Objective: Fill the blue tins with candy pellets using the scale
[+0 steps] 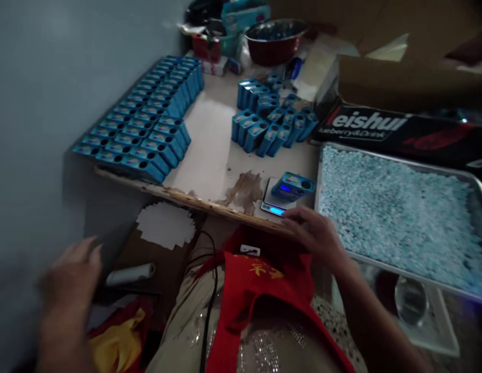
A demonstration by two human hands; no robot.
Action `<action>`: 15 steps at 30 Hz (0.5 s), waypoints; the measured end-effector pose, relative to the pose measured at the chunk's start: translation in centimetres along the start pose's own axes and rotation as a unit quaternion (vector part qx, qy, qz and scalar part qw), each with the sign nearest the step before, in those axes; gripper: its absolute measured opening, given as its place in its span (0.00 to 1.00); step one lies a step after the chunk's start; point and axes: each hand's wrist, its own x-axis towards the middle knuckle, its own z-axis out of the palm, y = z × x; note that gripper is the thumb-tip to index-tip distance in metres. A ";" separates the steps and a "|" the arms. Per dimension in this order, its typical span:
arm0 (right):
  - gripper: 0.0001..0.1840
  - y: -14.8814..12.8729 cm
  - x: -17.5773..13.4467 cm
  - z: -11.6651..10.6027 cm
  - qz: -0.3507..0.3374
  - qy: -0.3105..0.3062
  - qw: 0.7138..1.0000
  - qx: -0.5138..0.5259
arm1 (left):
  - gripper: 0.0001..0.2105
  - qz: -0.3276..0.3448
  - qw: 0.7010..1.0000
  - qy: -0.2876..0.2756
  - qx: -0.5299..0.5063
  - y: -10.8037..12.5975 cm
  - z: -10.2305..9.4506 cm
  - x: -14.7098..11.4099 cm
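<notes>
A small digital scale with a lit blue display lies near the table's front edge, and one blue box with a round hole in its top stands on it. My right hand is just in front of the scale, fingers loosely stretched out and holding nothing; whether a fingertip touches the scale I cannot tell. Away to the lower left, off the table, my left hand is blurred, with its fingers partly apart and nothing visible in them. Right of the scale, a metal tray holds many small pale-blue pieces.
Blue boxes stand in tight rows along the table's left side. A looser group of boxes is mid-table. A black carton stands behind the tray, and a red bowl sits at the back. The table edge is worn.
</notes>
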 end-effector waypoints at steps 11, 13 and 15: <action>0.34 13.0 -4.4 -8.9 0.044 0.036 0.933 -0.356 | 0.08 0.296 0.952 -0.047 -0.066 21.9 18.7 16.2; 0.35 13.5 -3.5 -8.5 0.051 0.006 0.928 -0.368 | 0.09 0.312 0.945 -0.037 -0.091 22.3 19.7 16.6; 0.33 13.4 -1.8 -8.2 0.059 -0.007 0.925 -0.376 | 0.10 0.325 0.939 -0.026 -0.105 22.4 20.4 16.8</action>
